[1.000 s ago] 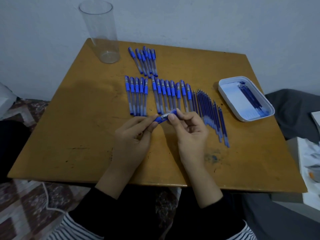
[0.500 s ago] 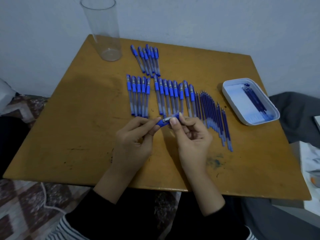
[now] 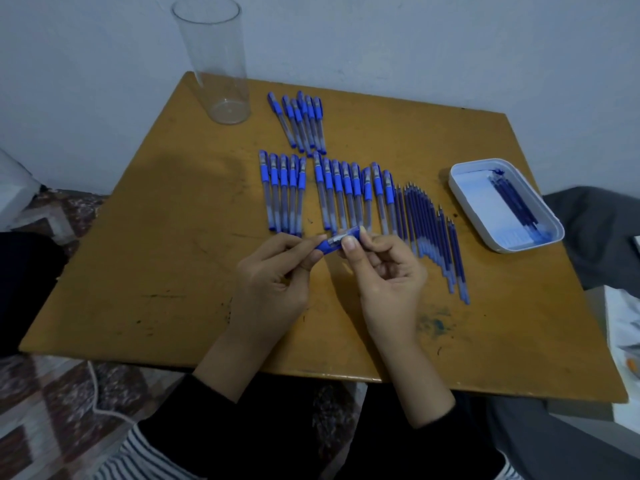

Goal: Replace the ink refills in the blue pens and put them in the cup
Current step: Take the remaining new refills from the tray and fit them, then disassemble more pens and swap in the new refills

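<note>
pinching the blue pen (image 3: 337, 241) from both sides, we hold it just above the bench (image 3: 156, 271). the left grip (image 3: 273, 275) nips its lower end between thumb and fingertips (image 3: 313, 244). the right grip (image 3: 388, 282) nips the upper part, by the pale clip, between thumb and forefinger, with its other fingers curled loosely.

the pen spans the small gap between the two grips, slanted, left end lower. only a short blue stretch shows, so we cannot tell whether any part is loosened.

we judge it light, stiff and smooth, apt to roll or slip. it is best taken at the two ends, so that one twists against the other. the refill inside is likely thin and bendable, so we would draw it out straight.

just beyond our fingertips lies the row of pens (image 3: 332, 192), flat on the bench. the loose refills (image 3: 426, 230) lie side by side just to its right. farther right a white tray (image 3: 478, 199) holds dark refills. a small cluster of pens (image 3: 304, 123) lies behind the row. the clear cup (image 3: 218, 64) stands upright at the far left corner, well apart, with no pen visible inside.
</note>
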